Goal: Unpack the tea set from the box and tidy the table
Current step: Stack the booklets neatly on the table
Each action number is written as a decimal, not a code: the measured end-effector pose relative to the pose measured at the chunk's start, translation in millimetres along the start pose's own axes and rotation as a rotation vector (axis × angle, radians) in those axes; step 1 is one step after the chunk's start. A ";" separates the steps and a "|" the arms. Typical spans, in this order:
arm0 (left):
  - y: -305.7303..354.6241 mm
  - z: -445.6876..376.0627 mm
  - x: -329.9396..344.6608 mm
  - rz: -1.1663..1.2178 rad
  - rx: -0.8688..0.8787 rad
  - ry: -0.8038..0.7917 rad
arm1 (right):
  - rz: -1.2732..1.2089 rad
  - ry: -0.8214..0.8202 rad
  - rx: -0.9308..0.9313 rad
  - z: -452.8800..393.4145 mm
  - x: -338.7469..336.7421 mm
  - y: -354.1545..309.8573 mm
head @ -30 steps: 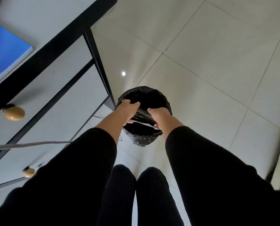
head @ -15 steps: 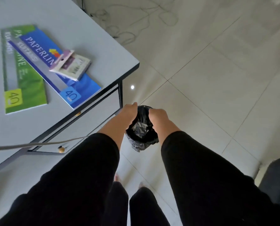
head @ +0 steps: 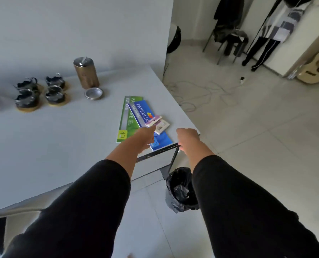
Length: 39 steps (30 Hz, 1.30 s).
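Grey table (head: 43, 146) seen from above, standing viewpoint, both arms in black sleeves stretched forward. Left hand (head: 145, 135) reaches out over the near right corner of the table, above the blue Paperline pad (head: 145, 113); fingers point forward, motion-blurred, nothing visibly held, though how far they are spread I cannot tell. Right hand (head: 187, 136) is curled into a loose fist at the table's corner edge, empty as far as the view shows. The blue pad lies overlapping a green pad (head: 126, 120), with a small carded packet (head: 157, 123) on top of the blue one. Tea set stands at the far left of the table: four dark cups (head: 40, 92) on wooden coasters, grouped two by two, near a bronze cylindrical canister (head: 86, 72) with a small round metal lid (head: 93, 93) lying just in front of it. On the tiled floor beside the table leg, below the right forearm, sits a bin lined with a black bag (head: 181, 190). A guitar (head: 316, 69) leans against the far right wall.
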<state>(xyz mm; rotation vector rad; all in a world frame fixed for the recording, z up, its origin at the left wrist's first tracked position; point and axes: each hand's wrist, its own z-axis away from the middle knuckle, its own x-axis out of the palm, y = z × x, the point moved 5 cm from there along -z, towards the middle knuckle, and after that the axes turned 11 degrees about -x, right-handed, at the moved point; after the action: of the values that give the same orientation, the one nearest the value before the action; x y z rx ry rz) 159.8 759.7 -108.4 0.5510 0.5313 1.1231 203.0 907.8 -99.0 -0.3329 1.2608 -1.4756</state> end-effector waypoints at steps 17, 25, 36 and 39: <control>2.4 -89.0 -130.0 -0.276 -0.121 0.428 | 0.624 -0.097 -0.199 -98.2 121.7 -31.8; 12.8 -128.4 -105.1 -0.236 -0.198 0.504 | 0.728 -0.189 -0.071 -149.8 131.5 -22.8; 13.3 -145.5 -96.8 -0.132 -0.207 0.361 | 0.474 -0.199 0.006 -149.0 177.2 -25.0; 15.3 -149.8 -100.8 -0.175 -0.168 0.372 | 0.488 -0.183 0.008 -149.8 184.4 -29.1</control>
<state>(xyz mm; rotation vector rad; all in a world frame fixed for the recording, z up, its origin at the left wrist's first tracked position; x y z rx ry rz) 18.2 691.8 -198.9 0.1443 0.7821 1.0943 8.3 823.8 -210.1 -0.1355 1.0926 -1.0095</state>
